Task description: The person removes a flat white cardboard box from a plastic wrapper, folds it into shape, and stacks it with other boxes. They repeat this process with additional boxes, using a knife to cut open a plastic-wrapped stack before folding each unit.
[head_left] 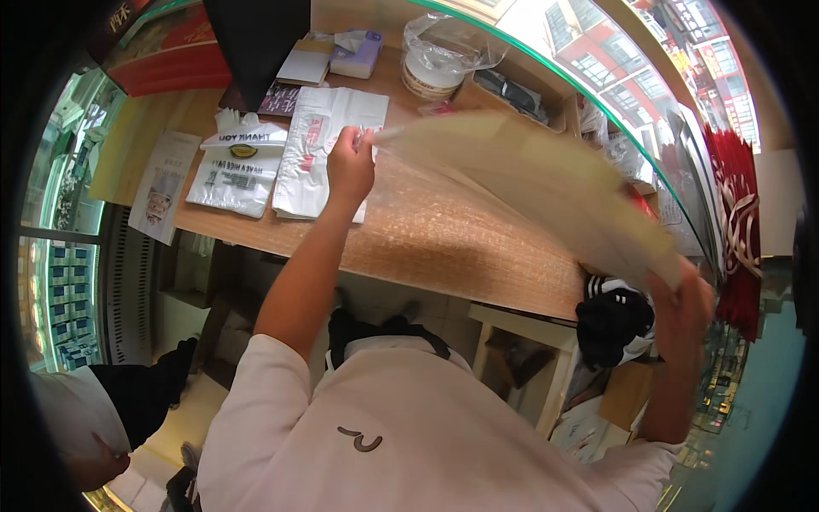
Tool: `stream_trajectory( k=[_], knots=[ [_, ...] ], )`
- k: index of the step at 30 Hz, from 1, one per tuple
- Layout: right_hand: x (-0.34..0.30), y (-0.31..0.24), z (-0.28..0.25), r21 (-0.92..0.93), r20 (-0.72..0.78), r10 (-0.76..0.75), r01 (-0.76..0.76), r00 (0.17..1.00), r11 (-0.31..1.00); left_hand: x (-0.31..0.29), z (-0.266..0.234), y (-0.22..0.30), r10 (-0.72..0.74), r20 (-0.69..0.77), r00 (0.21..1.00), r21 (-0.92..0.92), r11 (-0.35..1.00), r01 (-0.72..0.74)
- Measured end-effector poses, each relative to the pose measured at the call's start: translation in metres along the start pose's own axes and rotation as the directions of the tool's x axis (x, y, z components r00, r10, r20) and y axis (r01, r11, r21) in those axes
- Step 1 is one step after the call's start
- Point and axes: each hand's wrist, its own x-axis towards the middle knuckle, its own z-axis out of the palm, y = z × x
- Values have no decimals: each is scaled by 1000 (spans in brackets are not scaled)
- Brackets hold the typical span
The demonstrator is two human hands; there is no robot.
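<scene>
A long, pale yellow-beige sheet (pixel 520 166), smeared by motion, stretches over the wooden counter (pixel 444 230). Whether it is paper, cloth or a flat bag cannot be told. My left hand (pixel 351 166) is closed on its narrow left end, above a stack of white plastic bags (pixel 320 145). At the lower right end, my right hand (pixel 682 294) grips the sheet, the fingers blurred. Left of the white stack lies a pile of printed plastic carrier bags (pixel 239 166).
A purple tissue box (pixel 356 55) and a plastic-wrapped white tub (pixel 429 77) stand at the back. A glass edge (pixel 589 98) runs along the far right. Dark clothing (pixel 610 316) sits by the counter's right end. Another person's arm (pixel 85 465) shows at lower left.
</scene>
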Motion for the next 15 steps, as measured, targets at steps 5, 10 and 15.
stream_trajectory(
  k=[5,10,15],
  knots=[
    [-18,-18,-49,134,-90,388,-375,917,917,-6,-15,37,66,35,997,-16,998,-65],
    [-33,-32,-63,280,-63,504,-469,861,838,-24,-32,35,-2,147,989,-50,999,9],
    [-42,-41,-60,348,-19,552,-512,834,785,-40,-38,9,-129,287,949,-337,914,226]
  ],
)
